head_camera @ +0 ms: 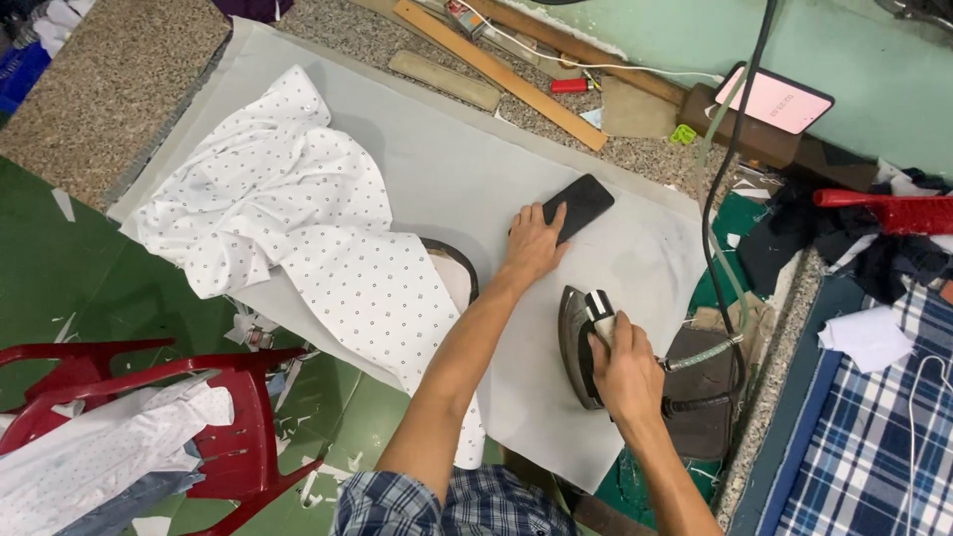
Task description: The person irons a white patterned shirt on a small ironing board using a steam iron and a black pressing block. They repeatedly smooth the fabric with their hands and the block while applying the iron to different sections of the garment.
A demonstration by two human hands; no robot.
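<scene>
My left hand (533, 241) lies flat on the near end of a small black piece of fabric (579, 202) that rests on the white ironing cloth (452, 164). My right hand (625, 365) grips the handle of a grey steam iron (574, 337), which stands on the cloth just right of and nearer than the black piece. A hose and a dark cable (717, 228) run from the iron's rear up to the right. A white dotted shirt (298, 213) lies crumpled over the left half of the cloth.
A red plastic chair (223, 397) with folded pale clothes stands at the lower left. Wooden rulers (501, 74), a red lighter (571, 85) and a phone with a pink screen (776, 99) lie along the far edge. Dark scraps and plaid fabric (874, 427) pile up at the right.
</scene>
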